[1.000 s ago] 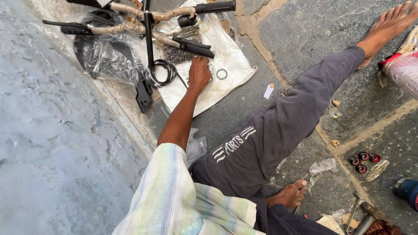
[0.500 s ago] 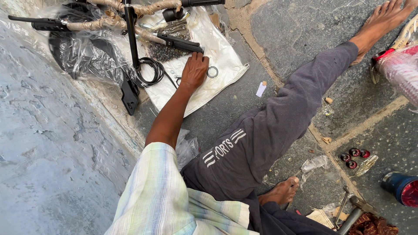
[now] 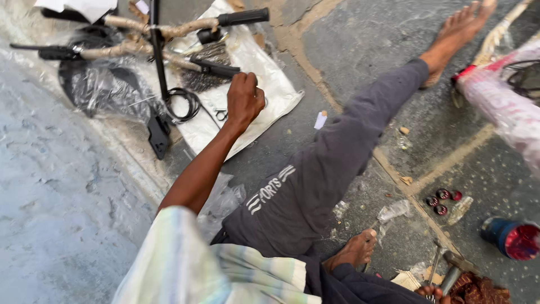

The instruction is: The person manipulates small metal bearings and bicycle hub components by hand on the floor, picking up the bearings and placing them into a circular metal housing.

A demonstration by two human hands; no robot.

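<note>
Open-air roadside repair spot: stone-slab pavement [image 3: 360, 50] as work floor, paper-wrapped bicycle handlebars [image 3: 163, 29] on a white plastic sheet [image 3: 264, 73], small red bearings [image 3: 441, 200] scattered, hammer [image 3: 454, 267] lying close by.

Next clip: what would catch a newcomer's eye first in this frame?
The left hand, closed in a loose fist, reaches out over a white plastic sheet on the ground at upper centre, beside paper-wrapped bicycle handlebars with black grips. A leg in dark grey trousers stretches diagonally across the stone paving to a bare foot at upper right.
</note>
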